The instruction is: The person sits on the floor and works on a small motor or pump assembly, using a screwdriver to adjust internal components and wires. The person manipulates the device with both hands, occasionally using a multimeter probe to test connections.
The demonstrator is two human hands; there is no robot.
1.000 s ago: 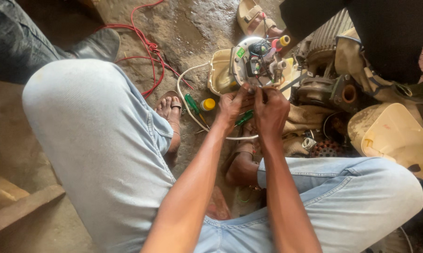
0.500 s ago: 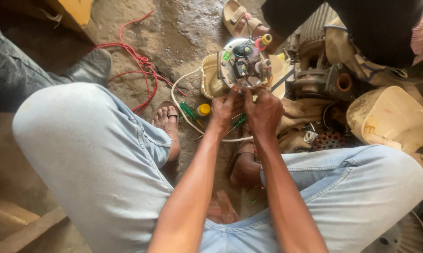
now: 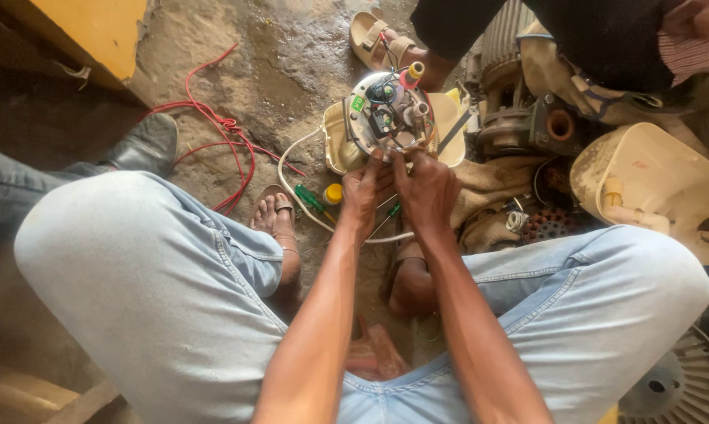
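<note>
A round white electrical base (image 3: 386, 114) with wires, small parts and a red-and-yellow post on top is held up in front of me, tilted so its inner side faces the camera. My left hand (image 3: 364, 192) grips its lower left rim. My right hand (image 3: 426, 188) grips the lower right rim, fingers closed on it. Both forearms reach out between my knees in light blue jeans. A green-handled screwdriver (image 3: 317, 201) with a yellow cap lies on the ground just left of my left hand.
Red wire (image 3: 217, 137) trails over the dirt floor at left. A white cord (image 3: 295, 200) loops below the base. A cream plastic housing (image 3: 652, 188) and a dark motor (image 3: 527, 118) sit at right. Another person's sandalled foot (image 3: 374, 39) is at top; a fan grille (image 3: 676, 385) is bottom right.
The view has shifted a little, so the base and hands sit slightly lower and more to the left. Both hands keep the same grip on the base.
</note>
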